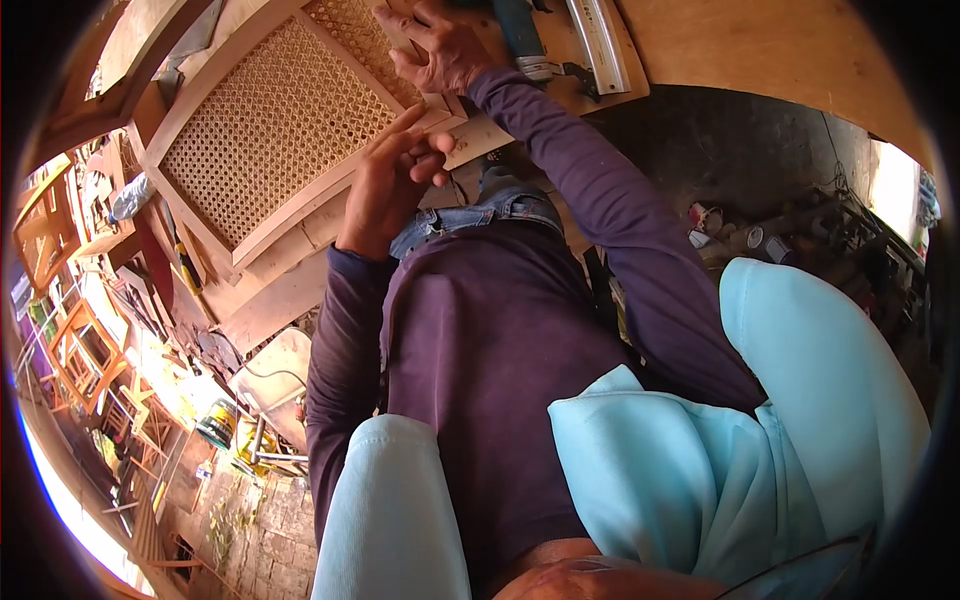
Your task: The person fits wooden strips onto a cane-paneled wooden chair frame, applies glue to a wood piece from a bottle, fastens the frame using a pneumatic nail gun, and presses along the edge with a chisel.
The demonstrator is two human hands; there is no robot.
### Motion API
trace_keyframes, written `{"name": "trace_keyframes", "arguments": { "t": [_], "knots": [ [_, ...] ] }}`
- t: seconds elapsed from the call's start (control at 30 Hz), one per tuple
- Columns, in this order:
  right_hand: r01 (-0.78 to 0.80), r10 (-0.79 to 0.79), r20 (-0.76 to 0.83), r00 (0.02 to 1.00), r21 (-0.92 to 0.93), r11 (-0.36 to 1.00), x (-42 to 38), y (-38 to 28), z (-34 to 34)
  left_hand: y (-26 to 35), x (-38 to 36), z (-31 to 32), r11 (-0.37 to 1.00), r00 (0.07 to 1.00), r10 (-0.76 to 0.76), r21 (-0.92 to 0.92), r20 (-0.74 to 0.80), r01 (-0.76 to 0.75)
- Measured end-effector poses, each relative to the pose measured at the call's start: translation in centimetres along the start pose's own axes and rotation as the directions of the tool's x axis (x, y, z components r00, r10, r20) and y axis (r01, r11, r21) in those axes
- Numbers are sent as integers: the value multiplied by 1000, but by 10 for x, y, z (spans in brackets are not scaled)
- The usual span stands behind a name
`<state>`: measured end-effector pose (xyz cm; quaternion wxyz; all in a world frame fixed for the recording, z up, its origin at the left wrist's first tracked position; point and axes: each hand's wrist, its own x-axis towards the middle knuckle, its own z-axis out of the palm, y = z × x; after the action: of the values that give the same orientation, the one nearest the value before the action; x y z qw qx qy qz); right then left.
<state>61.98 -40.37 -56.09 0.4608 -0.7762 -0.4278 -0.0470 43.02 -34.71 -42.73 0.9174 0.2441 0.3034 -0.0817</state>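
A wooden frame (195, 225) with woven cane panels (275, 125) lies at the upper left, divided by a slim wooden bar. My left hand (390, 185) is over the frame's near edge, its index finger stretched toward the far side and the other fingers loosely bent, with nothing in it. Farther out, my right hand (440, 55) rests at the frame's right part with fingers spread, fingertips over the smaller cane section. Beside its wrist lies a teal power tool (518, 40), and right of that a silver metal rail (600, 50).
A wooden board (760, 45) spans the upper right. Cans (705, 220) and clutter sit on the dark floor at right. Wooden chair frames (85, 350) crowd the left side, with a yellow-handled tool (187, 268) nearby and a tin (217, 420) below.
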Motion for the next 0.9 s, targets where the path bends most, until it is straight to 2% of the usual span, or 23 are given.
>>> {"name": "trace_keyframes", "arguments": {
  "t": [0.03, 0.07, 0.1, 0.13, 0.17, 0.2, 0.23, 0.3, 0.33, 0.4, 0.43, 0.5, 0.63, 0.7, 0.83, 0.9],
  "knots": [
    [-4, 4, -5, 1000, -6, 1000, 2, -1, -3, -4, -7, 6, 952, 997, 61, 303, -45, -44],
    [-4, 4, -4, 1000, -20, 1000, 2, -3, -5, -8, -11, 10, 815, 989, 133, 576, -71, -68],
    [-4, 4, 2, 1000, -30, 1000, 0, -6, -6, -15, -12, 8, 816, 989, 129, 574, -74, -63],
    [-1, 1, 4, 1000, -27, 1000, -1, -4, -4, -24, -13, 2, 511, 971, 238, 846, 31, -152],
    [-5, 6, 21, 1000, -35, 999, 0, -1, -2, -31, -13, -5, 114, 940, 295, 971, 169, -210],
    [-12, 14, 37, 999, -44, 999, 0, -2, -2, -35, -9, -8, -146, 933, 316, 981, 170, -130],
    [-11, 13, 37, 999, -44, 999, 0, -2, -1, -38, -8, -11, -146, 933, 317, 981, 170, -129],
    [6, -6, -10, 1000, -15, 1000, -1, -2, -2, -45, -6, -11, -316, 937, 328, 949, 117, -7],
    [6, -6, -8, 1000, -16, 1000, -1, 0, -2, -46, -5, -9, -314, 937, 328, 949, 116, -8],
    [29, -29, -24, 999, -12, 1000, 1, 0, 0, -46, -2, -8, -401, 929, 355, 915, 108, 47],
    [32, -32, -22, 999, -9, 999, 1, 0, 0, -47, -1, -10, -400, 928, 359, 915, 106, 50],
    [-4, 5, 28, 1000, -33, 999, 1, 0, -1, -49, 1, -15, -428, 907, 369, 904, 204, -29],
    [10, -10, 9, 1000, -18, 1000, 1, 2, 0, -48, 1, -14, -482, 911, 360, 876, 203, -4],
    [14, -14, 12, 1000, -34, 999, 1, 2, 0, -47, 1, -9, -610, 919, 336, 791, 207, 45],
    [38, -38, -17, 999, -17, 999, 1, 3, 1, -48, 9, -2, -699, 938, 291, 711, 188, 75],
    [27, -27, 0, 1000, -18, 999, 1, 2, 1, -48, 15, 1, -731, 942, 239, 683, 235, 15]
  ]
}}
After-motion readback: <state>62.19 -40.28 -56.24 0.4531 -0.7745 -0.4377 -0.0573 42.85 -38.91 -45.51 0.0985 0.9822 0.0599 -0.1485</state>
